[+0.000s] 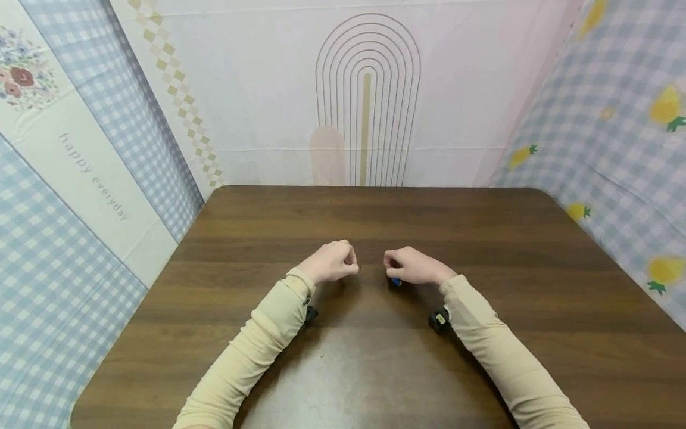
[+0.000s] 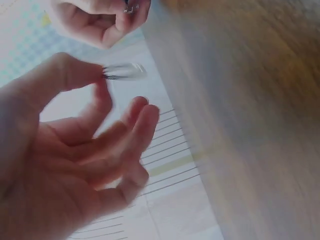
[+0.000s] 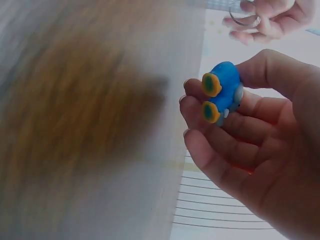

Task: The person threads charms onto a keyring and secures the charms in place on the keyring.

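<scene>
My left hand [image 1: 333,262] pinches a thin metal ring [image 2: 131,71] between thumb and index finger, its other fingers loosely bent. The ring looks like a key ring and is blurred in the left wrist view. In my right hand [image 1: 412,266] I hold a small blue figurine [image 3: 227,82] with round orange-and-green ends, gripped between thumb and fingers. A small metal piece [image 2: 131,8] shows at the right hand's fingertips in the left wrist view; whether it is joined to the figurine is hidden. Both hands hover above the table, a short gap apart.
The brown wooden table [image 1: 375,369] spreads below both arms. Behind it hangs a white cloth [image 1: 257,95] with arch lines, and checked cloths flank the left and right sides. A dark camera [image 1: 439,320] sits under the right wrist.
</scene>
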The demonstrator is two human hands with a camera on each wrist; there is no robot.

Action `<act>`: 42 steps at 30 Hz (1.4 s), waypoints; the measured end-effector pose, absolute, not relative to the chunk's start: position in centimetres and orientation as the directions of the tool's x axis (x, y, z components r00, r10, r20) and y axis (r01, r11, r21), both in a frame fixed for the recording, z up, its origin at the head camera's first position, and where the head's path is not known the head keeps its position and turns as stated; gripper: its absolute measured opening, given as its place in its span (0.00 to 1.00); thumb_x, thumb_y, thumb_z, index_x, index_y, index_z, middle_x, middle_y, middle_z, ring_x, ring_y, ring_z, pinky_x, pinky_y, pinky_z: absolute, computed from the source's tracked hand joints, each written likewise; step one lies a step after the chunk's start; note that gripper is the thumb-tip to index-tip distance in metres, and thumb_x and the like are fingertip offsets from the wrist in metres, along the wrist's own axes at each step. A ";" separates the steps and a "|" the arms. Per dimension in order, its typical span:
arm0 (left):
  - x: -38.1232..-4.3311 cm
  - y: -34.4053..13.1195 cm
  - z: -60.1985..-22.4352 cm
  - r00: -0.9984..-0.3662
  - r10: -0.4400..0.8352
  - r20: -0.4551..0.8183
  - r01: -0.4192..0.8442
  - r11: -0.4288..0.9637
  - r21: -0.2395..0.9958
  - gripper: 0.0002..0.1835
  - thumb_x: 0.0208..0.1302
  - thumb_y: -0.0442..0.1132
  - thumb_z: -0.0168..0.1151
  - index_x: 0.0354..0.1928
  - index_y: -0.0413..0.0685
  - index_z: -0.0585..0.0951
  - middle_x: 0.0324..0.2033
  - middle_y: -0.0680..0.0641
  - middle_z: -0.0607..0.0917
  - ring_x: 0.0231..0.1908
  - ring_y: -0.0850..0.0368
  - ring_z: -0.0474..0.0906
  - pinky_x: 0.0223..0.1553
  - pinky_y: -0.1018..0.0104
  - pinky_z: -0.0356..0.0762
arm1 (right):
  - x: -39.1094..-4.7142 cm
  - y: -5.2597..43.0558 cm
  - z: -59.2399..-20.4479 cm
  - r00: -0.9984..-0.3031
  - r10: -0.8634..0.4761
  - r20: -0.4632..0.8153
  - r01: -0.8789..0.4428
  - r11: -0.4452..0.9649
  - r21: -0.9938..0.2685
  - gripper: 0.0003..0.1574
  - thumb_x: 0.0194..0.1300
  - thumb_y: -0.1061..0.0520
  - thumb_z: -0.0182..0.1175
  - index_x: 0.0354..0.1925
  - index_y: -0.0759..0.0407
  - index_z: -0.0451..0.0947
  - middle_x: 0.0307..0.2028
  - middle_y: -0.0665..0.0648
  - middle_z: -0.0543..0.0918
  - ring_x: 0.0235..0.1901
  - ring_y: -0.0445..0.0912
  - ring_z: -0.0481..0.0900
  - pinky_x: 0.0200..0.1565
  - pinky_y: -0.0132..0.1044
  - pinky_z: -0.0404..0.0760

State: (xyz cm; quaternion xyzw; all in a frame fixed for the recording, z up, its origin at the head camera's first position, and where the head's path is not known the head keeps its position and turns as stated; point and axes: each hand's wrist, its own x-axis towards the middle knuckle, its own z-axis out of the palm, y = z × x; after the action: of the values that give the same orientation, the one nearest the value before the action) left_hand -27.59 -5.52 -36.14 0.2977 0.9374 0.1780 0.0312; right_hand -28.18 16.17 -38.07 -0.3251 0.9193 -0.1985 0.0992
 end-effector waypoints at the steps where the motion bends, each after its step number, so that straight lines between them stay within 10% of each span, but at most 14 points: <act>1: -27.6 -5.4 -36.1 -0.815 0.575 0.071 0.556 0.742 0.374 0.05 0.51 0.40 0.58 0.26 0.47 0.78 0.26 0.52 0.79 0.27 0.62 0.73 0.33 0.70 0.72 | -28.2 16.1 -38.0 -0.770 -0.636 -0.051 -0.553 0.706 -0.443 0.06 0.60 0.60 0.52 0.26 0.55 0.68 0.18 0.48 0.71 0.17 0.37 0.66 0.25 0.29 0.66; 14: -27.7 -5.0 -36.1 -0.854 0.462 0.238 0.444 0.411 0.796 0.01 0.48 0.32 0.58 0.26 0.44 0.76 0.20 0.49 0.84 0.25 0.53 0.83 0.24 0.73 0.75 | -28.7 15.6 -36.2 -0.795 -0.597 0.111 -0.535 0.603 -0.591 0.05 0.55 0.63 0.54 0.25 0.54 0.70 0.19 0.48 0.73 0.21 0.40 0.71 0.25 0.30 0.69; 42: -28.2 -5.5 -35.7 -0.867 0.454 0.205 0.389 0.361 0.847 0.06 0.53 0.40 0.64 0.31 0.46 0.83 0.24 0.46 0.86 0.24 0.60 0.82 0.33 0.59 0.79 | -27.3 15.4 -32.8 -0.810 -0.572 0.126 -0.431 0.437 -0.789 0.02 0.57 0.65 0.57 0.31 0.63 0.72 0.23 0.61 0.76 0.22 0.42 0.71 0.24 0.30 0.68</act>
State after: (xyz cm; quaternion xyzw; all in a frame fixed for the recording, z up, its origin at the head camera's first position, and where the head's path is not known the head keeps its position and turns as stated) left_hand -28.21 -5.55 -35.67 0.2557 0.8243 0.5041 0.0319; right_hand -27.28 15.41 -32.76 -0.2974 0.8440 -0.4392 0.0802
